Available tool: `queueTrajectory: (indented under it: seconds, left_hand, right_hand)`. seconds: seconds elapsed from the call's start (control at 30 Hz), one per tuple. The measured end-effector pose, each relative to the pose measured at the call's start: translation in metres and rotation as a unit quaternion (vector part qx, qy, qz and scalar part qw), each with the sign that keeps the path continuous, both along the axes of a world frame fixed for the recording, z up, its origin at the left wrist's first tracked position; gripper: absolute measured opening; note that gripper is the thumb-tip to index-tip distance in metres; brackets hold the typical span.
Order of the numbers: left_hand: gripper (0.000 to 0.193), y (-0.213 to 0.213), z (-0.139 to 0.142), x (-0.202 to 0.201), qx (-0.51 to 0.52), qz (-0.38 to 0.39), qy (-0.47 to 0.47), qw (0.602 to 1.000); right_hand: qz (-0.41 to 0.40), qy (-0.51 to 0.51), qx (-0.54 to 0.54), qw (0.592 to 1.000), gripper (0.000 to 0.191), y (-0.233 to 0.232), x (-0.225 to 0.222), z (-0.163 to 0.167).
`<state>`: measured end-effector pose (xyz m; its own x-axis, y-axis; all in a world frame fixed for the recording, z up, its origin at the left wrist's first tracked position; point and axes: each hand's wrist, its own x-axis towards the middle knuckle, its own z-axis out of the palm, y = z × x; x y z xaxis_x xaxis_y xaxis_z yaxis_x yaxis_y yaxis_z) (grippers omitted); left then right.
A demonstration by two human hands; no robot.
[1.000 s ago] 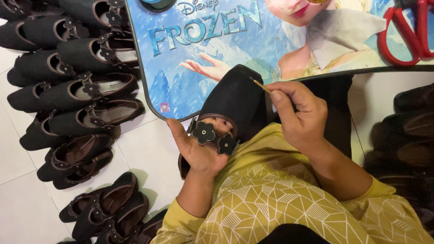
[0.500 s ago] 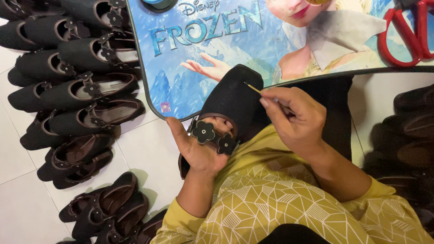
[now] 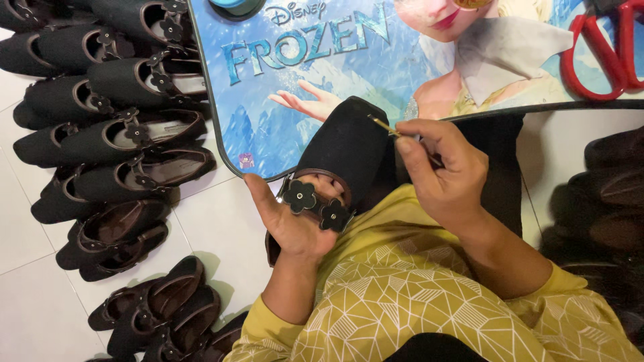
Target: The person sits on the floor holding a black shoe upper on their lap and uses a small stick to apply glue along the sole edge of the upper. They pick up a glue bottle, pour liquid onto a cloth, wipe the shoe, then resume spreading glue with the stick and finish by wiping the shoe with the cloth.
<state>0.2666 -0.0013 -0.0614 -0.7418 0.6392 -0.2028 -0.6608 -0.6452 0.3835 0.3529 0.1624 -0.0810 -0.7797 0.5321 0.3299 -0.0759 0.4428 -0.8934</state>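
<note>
The left hand (image 3: pixel 290 224) cups a black shoe (image 3: pixel 345 157) from below, fingers curled round its flower-trimmed strap. Just to its right, the right hand (image 3: pixel 439 174) pinches a thin brush (image 3: pixel 384 125), whose tip touches the shoe's toe. Beyond both hands lies a blue picture board (image 3: pixel 349 74); to the left, rows of dark shoes (image 3: pixel 114 141) cover the floor.

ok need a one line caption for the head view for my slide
Left hand cradles a black shoe with flower trim while the right hand touches a thin stick to it, rows of shoes alongside.
</note>
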Motion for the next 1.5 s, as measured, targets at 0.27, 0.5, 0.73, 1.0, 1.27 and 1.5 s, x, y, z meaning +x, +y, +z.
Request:
queueTrajectory:
  seconds: [0.27,0.5,0.73,1.0,1.27,1.5]
  left_hand:
    - [0.113,-0.003,-0.012,0.003,0.026,-0.010,-0.006,1.000]
    - [0.091,-0.013,-0.067,0.024,0.007,0.005,0.021,1.000]
    - [0.075,-0.018,-0.087,0.027,-0.024,0.019,0.036,0.999]
    - [0.074,-0.016,-0.074,0.024,-0.042,0.016,0.017,0.999]
    - [0.077,-0.019,-0.081,0.024,-0.057,0.018,-0.006,0.998]
    - [0.081,-0.021,-0.089,0.026,-0.039,0.008,0.045,0.998]
  right_hand:
    - [0.006,-0.033,0.025,0.999,0.013,0.000,-0.001,0.004]
    - [0.000,-0.005,0.032,0.999,0.016,-0.004,0.003,-0.003]
    - [0.007,-0.015,0.087,0.996,0.017,-0.008,0.000,-0.005]
    - [0.010,-0.044,0.083,0.996,0.012,-0.006,0.000,-0.002]
    - [0.007,-0.025,0.097,0.995,0.015,-0.011,-0.003,-0.001]
    - [0.003,-0.057,0.035,0.998,0.011,-0.011,-0.002,0.000]
